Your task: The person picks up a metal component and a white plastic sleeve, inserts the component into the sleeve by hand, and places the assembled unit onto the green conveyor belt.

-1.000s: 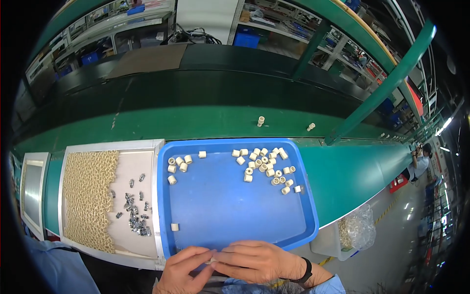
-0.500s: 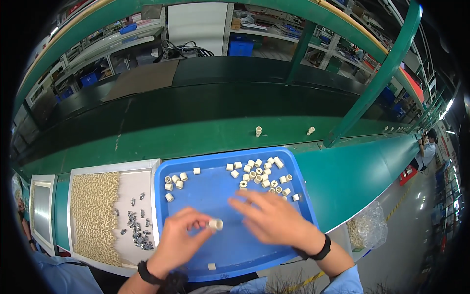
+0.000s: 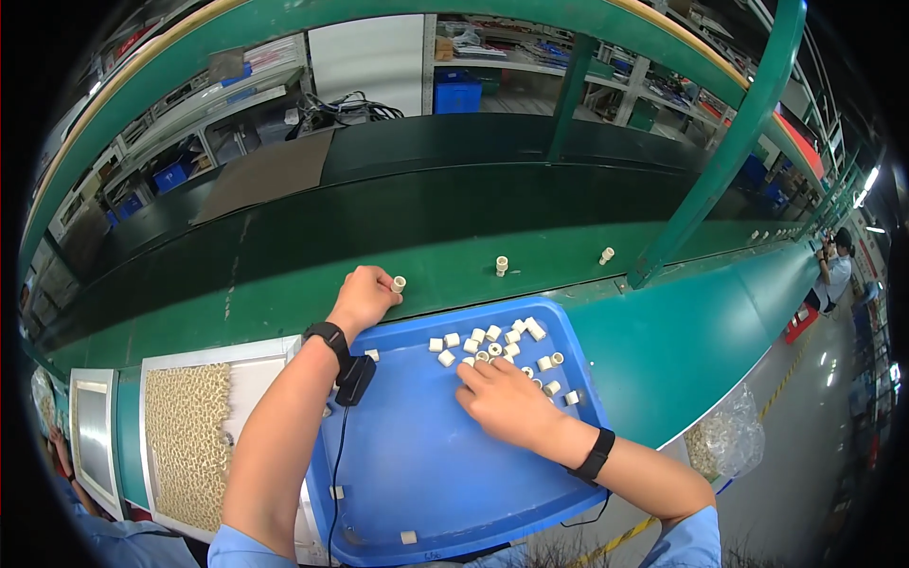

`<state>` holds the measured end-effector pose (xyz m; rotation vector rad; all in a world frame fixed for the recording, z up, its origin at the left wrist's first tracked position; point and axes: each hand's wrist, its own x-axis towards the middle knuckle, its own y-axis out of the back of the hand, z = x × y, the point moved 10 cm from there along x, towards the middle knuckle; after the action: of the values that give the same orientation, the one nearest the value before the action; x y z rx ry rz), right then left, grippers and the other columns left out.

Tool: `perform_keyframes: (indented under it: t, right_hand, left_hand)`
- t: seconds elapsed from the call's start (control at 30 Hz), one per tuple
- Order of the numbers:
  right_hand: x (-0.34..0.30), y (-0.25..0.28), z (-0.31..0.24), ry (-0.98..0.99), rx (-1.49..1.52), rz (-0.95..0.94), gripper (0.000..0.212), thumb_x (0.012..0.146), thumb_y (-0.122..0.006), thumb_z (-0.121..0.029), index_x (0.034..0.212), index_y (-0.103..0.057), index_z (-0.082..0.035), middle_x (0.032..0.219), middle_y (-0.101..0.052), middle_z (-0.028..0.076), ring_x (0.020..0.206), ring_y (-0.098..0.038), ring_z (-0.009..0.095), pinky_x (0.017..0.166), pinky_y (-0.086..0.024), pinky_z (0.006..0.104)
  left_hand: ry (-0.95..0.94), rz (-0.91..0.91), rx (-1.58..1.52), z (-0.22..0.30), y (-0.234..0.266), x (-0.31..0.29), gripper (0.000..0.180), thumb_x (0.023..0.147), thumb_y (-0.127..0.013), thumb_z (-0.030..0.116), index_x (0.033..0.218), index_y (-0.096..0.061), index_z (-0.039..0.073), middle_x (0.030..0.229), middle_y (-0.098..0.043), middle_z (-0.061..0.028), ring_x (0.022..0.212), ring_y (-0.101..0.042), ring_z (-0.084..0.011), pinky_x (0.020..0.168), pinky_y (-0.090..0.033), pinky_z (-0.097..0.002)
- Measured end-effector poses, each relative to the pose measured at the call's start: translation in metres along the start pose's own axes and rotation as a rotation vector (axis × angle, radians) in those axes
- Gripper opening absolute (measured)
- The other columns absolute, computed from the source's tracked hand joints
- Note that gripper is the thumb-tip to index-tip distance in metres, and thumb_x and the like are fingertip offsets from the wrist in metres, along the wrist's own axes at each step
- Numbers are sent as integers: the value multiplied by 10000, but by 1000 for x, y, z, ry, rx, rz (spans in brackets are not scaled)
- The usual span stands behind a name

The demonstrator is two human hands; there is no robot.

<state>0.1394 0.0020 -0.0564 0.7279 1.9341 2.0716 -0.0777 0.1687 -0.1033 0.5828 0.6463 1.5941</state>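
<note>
Left hand [image 3: 364,297] pinched closed on a cream cylinder [image 3: 399,284]. Right hand [image 3: 511,404] half-curled at loose cream pieces [image 3: 493,333], blue tray [image 3: 426,464]; can't tell if gripping any.

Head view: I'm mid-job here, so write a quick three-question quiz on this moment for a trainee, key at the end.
1. What is at the fingertips of the left hand?
a) a clear plastic bag
b) a cream cylindrical piece
c) a screwdriver

2. True or false: the right hand is over the blue tray.

3. On which side of the blue tray, as the person sees it, does the framed tray with small ring-shaped pieces lie?

Key: 1. b; 2. true; 3. the left side.
</note>
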Motion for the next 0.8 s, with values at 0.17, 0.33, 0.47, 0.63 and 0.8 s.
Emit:
perform_keyframes:
  t: [0.17,0.33,0.47,0.63,0.8]
  right_hand:
    - [-10,-5,9,-8,75,-29,112,848,-649,-63,934,-673,5,1066,-584,129,1012,-658,288,902,-571,393]
    - [-21,-5,11,19,123,-6,115,849,-646,-57,936,-660,17,1071,-570,145,1002,-663,308,883,-599,421]
    - [-19,-6,8,-13,192,-62,122,839,-655,-42,948,-664,12,1061,-574,154,965,-691,327,843,-609,439]
    - [-24,-8,5,30,257,-86,158,825,-667,-39,979,-680,-1,1049,-590,160,922,-711,348,800,-613,455]
    - [-33,-10,13,-66,264,-222,147,874,-704,-63,1013,-702,-16,1005,-628,155,876,-711,370,771,-597,475]
  left_hand:
    - [54,-52,-42,-15,-19,19,237,798,-877,77,979,-768,-32,912,-792,-150,878,-772,-248,832,-598,-361]
    - [31,-75,-51,-9,-28,19,270,786,-889,86,988,-762,-39,921,-788,-159,892,-770,-249,838,-597,-369]
    - [40,-108,120,2,-19,7,300,808,-873,108,1038,-749,-38,963,-777,-162,935,-762,-235,834,-595,-358]
    - [-207,194,-38,70,39,-69,325,893,-802,167,1141,-699,-15,1000,-728,-130,925,-716,-256,813,-571,-383]
    - [-401,53,-241,148,39,-260,165,940,-782,147,1057,-724,46,882,-699,-83,846,-689,-219,773,-521,-367]
